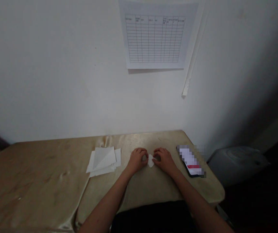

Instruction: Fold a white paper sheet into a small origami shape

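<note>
A small piece of folded white paper is between my two hands, just above or on the cloth-covered table. My left hand pinches its left edge, with the thumb and fingers curved round a gap. From the other side, my right hand grips the right edge between thumb and fingertips. The paper looks narrow and pointed toward the bottom; its exact folds are too small to make out. To the left of my left hand lies a loose stack of white paper sheets, partly overlapping at angles.
A phone with a lit, blurred screen lies near the table's right edge. The wall behind carries a printed table sheet and a white strip. A pale bulky object stands beyond the right edge.
</note>
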Demonstrator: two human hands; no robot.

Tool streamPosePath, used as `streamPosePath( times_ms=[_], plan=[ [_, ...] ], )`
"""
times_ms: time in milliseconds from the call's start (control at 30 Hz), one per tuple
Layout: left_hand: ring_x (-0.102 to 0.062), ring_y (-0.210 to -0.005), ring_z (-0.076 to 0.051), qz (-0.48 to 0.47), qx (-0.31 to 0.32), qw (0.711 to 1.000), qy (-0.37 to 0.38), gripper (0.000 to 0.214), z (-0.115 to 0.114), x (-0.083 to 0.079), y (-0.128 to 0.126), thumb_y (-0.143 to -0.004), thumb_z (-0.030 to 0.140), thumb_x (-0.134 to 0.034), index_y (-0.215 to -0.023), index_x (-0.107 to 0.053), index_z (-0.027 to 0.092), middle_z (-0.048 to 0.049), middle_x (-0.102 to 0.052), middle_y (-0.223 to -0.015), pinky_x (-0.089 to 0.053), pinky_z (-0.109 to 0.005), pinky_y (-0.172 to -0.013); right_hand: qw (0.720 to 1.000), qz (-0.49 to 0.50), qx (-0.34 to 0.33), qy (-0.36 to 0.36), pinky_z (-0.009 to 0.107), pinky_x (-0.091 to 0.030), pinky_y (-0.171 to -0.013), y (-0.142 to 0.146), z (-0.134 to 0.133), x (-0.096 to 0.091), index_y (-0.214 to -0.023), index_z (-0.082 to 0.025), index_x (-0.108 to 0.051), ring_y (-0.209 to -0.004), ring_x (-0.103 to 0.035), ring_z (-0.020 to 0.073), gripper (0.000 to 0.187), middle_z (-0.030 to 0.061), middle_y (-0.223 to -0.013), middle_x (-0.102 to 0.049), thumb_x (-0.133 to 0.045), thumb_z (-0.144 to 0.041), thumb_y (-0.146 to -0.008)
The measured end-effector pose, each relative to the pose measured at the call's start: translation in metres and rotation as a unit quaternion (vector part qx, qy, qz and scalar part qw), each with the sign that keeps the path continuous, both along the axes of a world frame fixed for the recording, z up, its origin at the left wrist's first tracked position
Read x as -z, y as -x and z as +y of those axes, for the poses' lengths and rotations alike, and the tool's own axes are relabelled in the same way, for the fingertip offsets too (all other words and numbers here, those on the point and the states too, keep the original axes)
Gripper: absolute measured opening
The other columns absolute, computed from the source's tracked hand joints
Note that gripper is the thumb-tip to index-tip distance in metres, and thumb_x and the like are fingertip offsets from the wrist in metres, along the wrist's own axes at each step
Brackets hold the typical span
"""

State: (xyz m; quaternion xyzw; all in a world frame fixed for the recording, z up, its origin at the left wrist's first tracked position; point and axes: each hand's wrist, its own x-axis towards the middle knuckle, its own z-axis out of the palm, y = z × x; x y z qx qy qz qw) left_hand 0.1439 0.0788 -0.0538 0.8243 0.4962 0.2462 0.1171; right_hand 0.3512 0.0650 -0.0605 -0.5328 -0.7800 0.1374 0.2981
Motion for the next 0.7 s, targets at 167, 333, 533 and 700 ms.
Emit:
streamPosePath(
  times_ms=[167,333,533,700],
  plan=[
    [-0.054,-0.122,-0.028,-0.005,-0.001,1.0,0.02,0.021,-0.0027,-0.0005,0.0017,-0.074,0.025,-0.077,-0.094,-0.072,0.024,-0.0046,-0.066,-0.123,-0.038,-0.046,-0.111,1.0,0.006,-0.018,0.002,0.043,-0.039,-0.106,-0.0021,-0.0005,0.0023,-0.095,-0.023,-0.071,-0.118,-0.056,0.0256,0.02,0.0067,-0.121,-0.066,-0.077,-0.025,-0.077],
    [-0.053,-0.126,-0.029,-0.002,0.003,1.0,0.021,0.034,-0.0052,0.0008,0.002,-0.068,0.03,-0.082,-0.098,-0.069,0.024,-0.0059,-0.064,-0.128,-0.036,-0.046,-0.113,1.0,0.013,-0.027,-0.001,0.043,-0.039,-0.107,-0.0034,-0.0019,0.0039,-0.098,-0.022,-0.07,-0.121,-0.054,0.0263,0.028,0.0075,-0.123,-0.064,-0.081,-0.029,-0.073],
    [-0.052,-0.127,-0.031,0.002,0.01,1.0,0.013,0.04,-0.0074,0.0002,0.002,-0.065,0.038,-0.083,-0.099,-0.068,0.023,-0.0079,-0.063,-0.129,-0.035,-0.047,-0.114,0.999,0.012,-0.035,0.001,0.043,-0.037,-0.109,-0.0053,-0.0034,0.0043,-0.101,-0.021,-0.068,-0.122,-0.053,0.027,0.036,0.008,-0.124,-0.063,-0.083,-0.03,-0.069],
    [-0.051,-0.129,-0.033,0.009,0.018,1.0,0.017,0.046,-0.0078,0.0006,0.0033,-0.062,0.04,-0.084,-0.101,-0.067,0.022,-0.0091,-0.061,-0.132,-0.034,-0.048,-0.115,0.999,0.006,-0.034,0.002,0.043,-0.037,-0.109,-0.0053,-0.006,0.0029,-0.103,-0.021,-0.067,-0.123,-0.052,0.0275,0.04,0.0083,-0.126,-0.061,-0.084,-0.031,-0.069]
  ],
)
